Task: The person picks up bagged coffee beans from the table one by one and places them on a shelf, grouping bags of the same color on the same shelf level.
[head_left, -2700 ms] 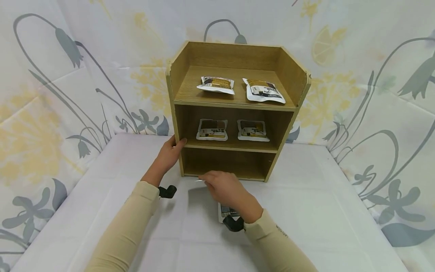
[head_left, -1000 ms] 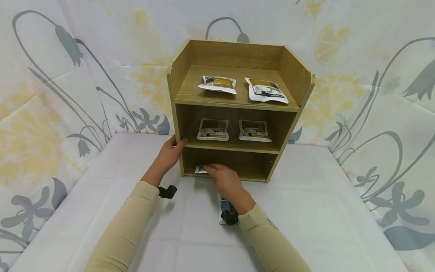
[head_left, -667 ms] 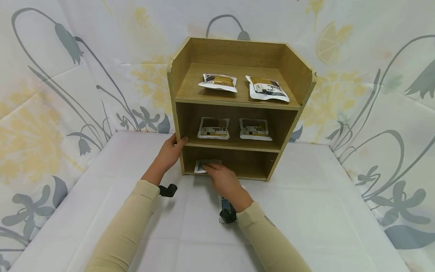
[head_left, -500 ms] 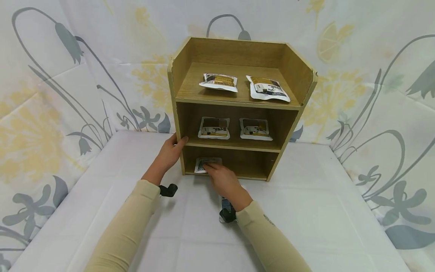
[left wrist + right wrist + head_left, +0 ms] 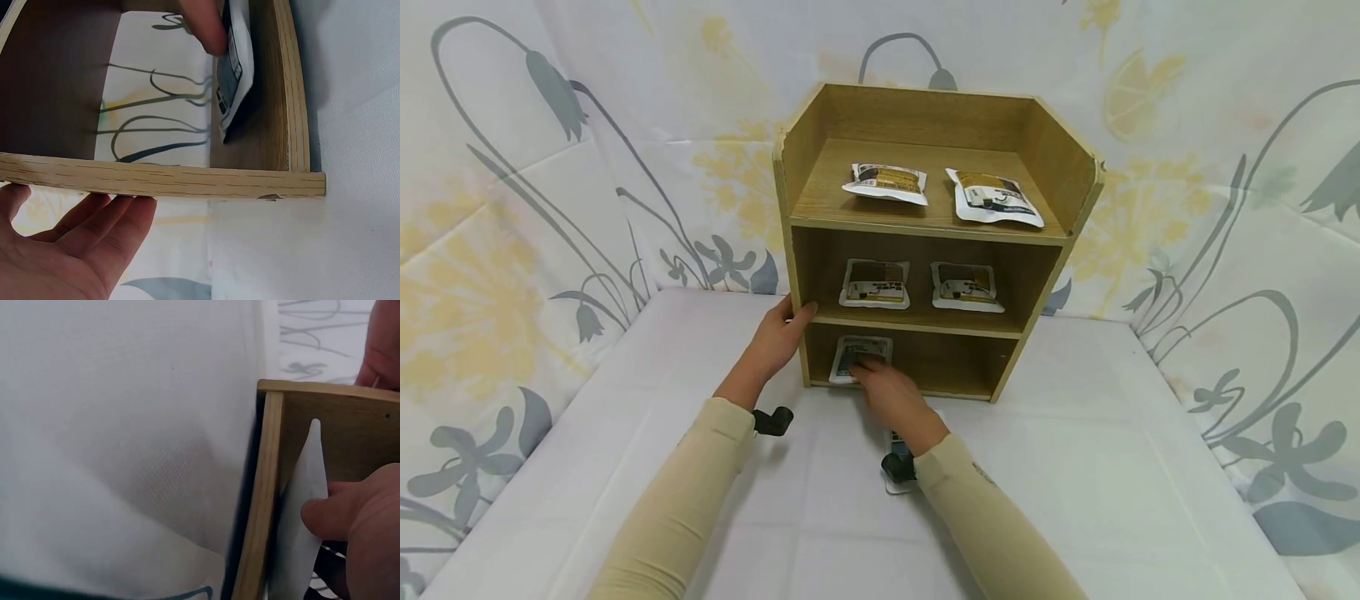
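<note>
My right hand pinches a flat white-edged pouch with a dark blue-grey label. It stands in the left part of the lowest compartment of the wooden shelf, front edge low and far edge raised. In the right wrist view the thumb lies on the pouch's white underside; a finger touches its label side in the left wrist view. My left hand rests against the shelf's left side panel, fingertips on its outer face. A second pouch lies on the table, partly hidden beneath my right wrist.
Two yellow-brown pouches lie on the top shelf, left and right. Two more, left and right, stand in the middle compartment. A patterned cloth hangs behind; a white cloth covers the table.
My right hand has carried the pouch forward from in front of the shelf into the lowest compartment. The pouch's far edge has risen, showing more label. My left hand stays at the side panel.
</note>
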Demonstrator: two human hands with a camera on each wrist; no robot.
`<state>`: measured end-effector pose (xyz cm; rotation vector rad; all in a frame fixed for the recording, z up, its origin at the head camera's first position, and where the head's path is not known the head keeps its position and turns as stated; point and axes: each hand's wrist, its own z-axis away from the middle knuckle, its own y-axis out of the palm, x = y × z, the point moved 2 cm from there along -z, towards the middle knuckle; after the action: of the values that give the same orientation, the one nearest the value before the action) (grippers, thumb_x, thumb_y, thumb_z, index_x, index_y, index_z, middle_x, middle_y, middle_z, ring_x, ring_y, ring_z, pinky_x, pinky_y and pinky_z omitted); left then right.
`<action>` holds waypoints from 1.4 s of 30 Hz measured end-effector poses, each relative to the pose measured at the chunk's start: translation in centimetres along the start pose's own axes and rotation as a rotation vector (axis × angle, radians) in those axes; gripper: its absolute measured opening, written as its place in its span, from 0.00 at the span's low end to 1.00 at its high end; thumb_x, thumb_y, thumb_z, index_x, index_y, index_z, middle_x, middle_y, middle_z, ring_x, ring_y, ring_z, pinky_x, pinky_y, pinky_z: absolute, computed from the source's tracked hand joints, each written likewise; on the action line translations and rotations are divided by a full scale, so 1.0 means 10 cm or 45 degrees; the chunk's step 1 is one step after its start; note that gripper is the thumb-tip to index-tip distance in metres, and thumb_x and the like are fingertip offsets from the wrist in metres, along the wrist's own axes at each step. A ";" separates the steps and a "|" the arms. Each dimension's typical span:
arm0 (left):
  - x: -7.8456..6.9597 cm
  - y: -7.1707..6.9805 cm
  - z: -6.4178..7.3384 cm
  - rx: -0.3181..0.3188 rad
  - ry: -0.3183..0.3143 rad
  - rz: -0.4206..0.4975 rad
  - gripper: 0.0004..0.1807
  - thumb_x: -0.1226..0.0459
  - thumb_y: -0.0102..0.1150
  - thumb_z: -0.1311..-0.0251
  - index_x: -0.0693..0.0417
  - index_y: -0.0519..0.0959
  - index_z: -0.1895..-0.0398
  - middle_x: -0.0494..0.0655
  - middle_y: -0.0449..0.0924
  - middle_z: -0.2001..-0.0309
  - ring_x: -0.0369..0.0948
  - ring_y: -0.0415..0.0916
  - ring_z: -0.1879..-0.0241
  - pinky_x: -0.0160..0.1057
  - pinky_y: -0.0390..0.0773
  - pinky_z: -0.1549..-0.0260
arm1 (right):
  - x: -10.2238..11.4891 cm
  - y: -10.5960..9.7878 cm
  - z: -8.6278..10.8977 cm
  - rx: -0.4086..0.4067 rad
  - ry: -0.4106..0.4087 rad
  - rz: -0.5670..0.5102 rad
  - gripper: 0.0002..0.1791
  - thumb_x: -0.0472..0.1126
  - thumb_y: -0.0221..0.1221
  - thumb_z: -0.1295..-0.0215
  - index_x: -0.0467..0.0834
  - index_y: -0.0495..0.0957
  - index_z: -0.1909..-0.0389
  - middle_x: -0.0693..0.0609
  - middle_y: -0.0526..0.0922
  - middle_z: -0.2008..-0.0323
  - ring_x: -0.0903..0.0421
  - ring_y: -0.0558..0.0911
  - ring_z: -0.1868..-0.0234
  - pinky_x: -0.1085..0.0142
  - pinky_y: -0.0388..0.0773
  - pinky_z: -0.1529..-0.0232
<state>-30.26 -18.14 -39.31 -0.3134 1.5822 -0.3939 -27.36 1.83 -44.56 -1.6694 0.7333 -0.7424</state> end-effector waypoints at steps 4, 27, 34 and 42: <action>-0.02 0.00 0.01 0.003 0.007 -0.004 0.40 0.35 0.39 0.34 0.41 0.53 0.24 0.56 0.66 0.34 0.54 0.68 0.36 0.58 0.68 0.39 | -0.01 0.00 -0.04 0.044 0.029 -0.027 0.21 0.35 0.55 0.30 0.45 0.74 0.37 0.47 0.72 0.34 0.49 0.78 0.41 0.60 0.79 0.47; -0.04 0.04 -0.03 -0.006 0.030 -0.013 0.41 0.34 0.39 0.35 0.41 0.53 0.24 0.55 0.66 0.34 0.54 0.68 0.36 0.59 0.69 0.39 | -0.11 0.00 -0.07 0.085 0.085 -0.043 0.24 0.35 0.53 0.29 0.48 0.70 0.33 0.49 0.68 0.31 0.50 0.73 0.35 0.60 0.76 0.43; -0.06 0.02 0.00 -0.002 0.001 -0.010 0.41 0.34 0.38 0.34 0.41 0.51 0.23 0.55 0.64 0.32 0.54 0.65 0.34 0.59 0.66 0.37 | -0.09 -0.05 -0.02 0.085 0.067 -0.051 0.24 0.36 0.54 0.29 0.48 0.70 0.33 0.47 0.69 0.32 0.49 0.73 0.35 0.59 0.77 0.44; -0.03 0.01 0.03 -0.006 -0.003 -0.013 0.41 0.35 0.38 0.33 0.43 0.52 0.23 0.56 0.64 0.32 0.55 0.66 0.34 0.59 0.67 0.37 | -0.07 -0.09 0.08 0.101 0.041 -0.104 0.26 0.37 0.57 0.31 0.46 0.69 0.33 0.43 0.69 0.32 0.45 0.74 0.36 0.54 0.75 0.42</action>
<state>-29.92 -17.97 -39.07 -0.3254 1.5798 -0.3980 -27.09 3.01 -43.92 -1.6259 0.6527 -0.8468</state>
